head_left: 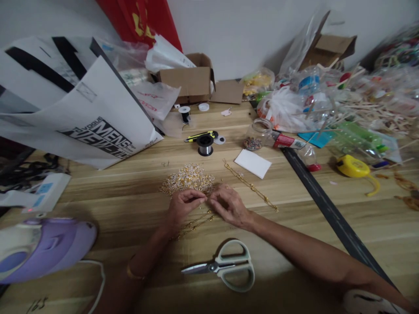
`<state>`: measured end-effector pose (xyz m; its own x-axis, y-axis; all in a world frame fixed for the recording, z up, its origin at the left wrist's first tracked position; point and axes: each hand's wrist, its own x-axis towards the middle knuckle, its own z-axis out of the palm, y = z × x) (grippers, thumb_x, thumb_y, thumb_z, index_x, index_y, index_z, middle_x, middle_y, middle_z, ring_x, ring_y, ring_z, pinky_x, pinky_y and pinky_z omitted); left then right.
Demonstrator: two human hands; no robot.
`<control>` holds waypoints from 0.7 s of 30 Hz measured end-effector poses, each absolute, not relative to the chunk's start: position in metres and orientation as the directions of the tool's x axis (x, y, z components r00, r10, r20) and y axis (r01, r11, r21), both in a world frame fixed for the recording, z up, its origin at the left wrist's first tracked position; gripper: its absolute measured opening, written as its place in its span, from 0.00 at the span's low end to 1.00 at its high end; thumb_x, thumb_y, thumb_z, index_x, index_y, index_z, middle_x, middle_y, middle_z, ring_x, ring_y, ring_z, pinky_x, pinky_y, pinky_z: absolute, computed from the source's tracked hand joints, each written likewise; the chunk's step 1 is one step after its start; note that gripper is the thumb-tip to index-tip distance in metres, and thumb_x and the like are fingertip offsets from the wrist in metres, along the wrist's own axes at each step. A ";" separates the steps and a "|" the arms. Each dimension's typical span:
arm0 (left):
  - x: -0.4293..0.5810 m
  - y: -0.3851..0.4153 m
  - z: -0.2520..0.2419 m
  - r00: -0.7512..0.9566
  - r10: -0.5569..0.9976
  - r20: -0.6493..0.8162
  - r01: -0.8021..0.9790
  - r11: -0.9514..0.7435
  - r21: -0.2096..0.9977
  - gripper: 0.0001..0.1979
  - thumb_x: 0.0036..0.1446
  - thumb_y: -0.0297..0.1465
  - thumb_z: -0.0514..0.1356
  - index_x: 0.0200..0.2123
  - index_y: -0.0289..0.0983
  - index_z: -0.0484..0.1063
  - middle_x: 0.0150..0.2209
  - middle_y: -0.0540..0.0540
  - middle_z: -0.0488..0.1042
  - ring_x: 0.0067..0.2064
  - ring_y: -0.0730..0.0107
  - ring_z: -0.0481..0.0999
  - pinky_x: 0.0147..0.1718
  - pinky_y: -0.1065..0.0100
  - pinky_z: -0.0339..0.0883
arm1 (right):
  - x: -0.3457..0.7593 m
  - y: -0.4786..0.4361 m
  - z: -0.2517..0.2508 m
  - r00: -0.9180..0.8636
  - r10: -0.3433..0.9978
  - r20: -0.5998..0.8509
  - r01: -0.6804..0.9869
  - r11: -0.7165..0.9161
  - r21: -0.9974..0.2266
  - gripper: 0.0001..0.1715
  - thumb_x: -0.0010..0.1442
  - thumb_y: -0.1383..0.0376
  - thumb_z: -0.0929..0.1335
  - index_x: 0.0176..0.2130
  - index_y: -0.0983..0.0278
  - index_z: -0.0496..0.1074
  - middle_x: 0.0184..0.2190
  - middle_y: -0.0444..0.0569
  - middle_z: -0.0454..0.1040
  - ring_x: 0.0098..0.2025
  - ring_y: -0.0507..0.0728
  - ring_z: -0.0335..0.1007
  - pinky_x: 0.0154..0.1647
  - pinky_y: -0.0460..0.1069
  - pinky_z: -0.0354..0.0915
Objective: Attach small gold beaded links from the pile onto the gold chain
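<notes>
Beyond the hands point(231, 206), a pale wall point(229, 35) is seen; beneath them, a wood-grained tabletop point(131, 183) is spread; the room is dimly lit.

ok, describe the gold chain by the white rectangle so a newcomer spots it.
On the wooden table, find the flat white rectangle. The gold chain slants between it and the right hand. Another chain lies by the left hand; this one lies beyond the right.

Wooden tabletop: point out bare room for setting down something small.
Bare wood shows between the purple appliance and the bead pile, and between the gold chain at right and the dark strip. It's crowded around the left hand and right hand, and under the far-right heap of bottles and sticks.
</notes>
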<state>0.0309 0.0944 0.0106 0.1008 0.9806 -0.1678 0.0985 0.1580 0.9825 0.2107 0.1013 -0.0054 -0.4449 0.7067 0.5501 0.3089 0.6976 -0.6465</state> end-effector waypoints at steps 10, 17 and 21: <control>0.030 0.094 0.006 0.101 0.984 -0.149 0.111 0.137 0.984 0.06 0.41 0.30 0.66 0.25 0.34 0.76 0.26 0.47 0.79 0.29 0.70 0.77 0.32 0.72 0.70 | 0.211 0.101 -0.007 -0.445 0.700 0.559 0.287 0.702 -0.651 0.04 0.60 0.68 0.62 0.33 0.63 0.65 0.27 0.47 0.69 0.32 0.53 0.62 0.38 0.50 0.60; 0.032 0.092 0.007 0.077 0.991 -0.109 0.167 0.095 0.981 0.06 0.43 0.30 0.65 0.27 0.34 0.77 0.27 0.47 0.79 0.29 0.71 0.76 0.30 0.73 0.69 | 0.211 0.101 -0.007 -0.464 0.700 0.543 0.289 0.699 -0.654 0.03 0.60 0.68 0.63 0.33 0.63 0.65 0.26 0.46 0.69 0.31 0.53 0.62 0.39 0.51 0.60; 0.033 0.091 0.006 0.075 0.993 -0.089 0.170 0.076 0.983 0.06 0.43 0.30 0.65 0.26 0.34 0.77 0.26 0.47 0.79 0.28 0.71 0.76 0.30 0.73 0.69 | 0.210 0.101 -0.008 -0.456 0.695 0.556 0.288 0.706 -0.647 0.03 0.59 0.68 0.63 0.32 0.63 0.64 0.26 0.46 0.68 0.31 0.53 0.61 0.39 0.51 0.61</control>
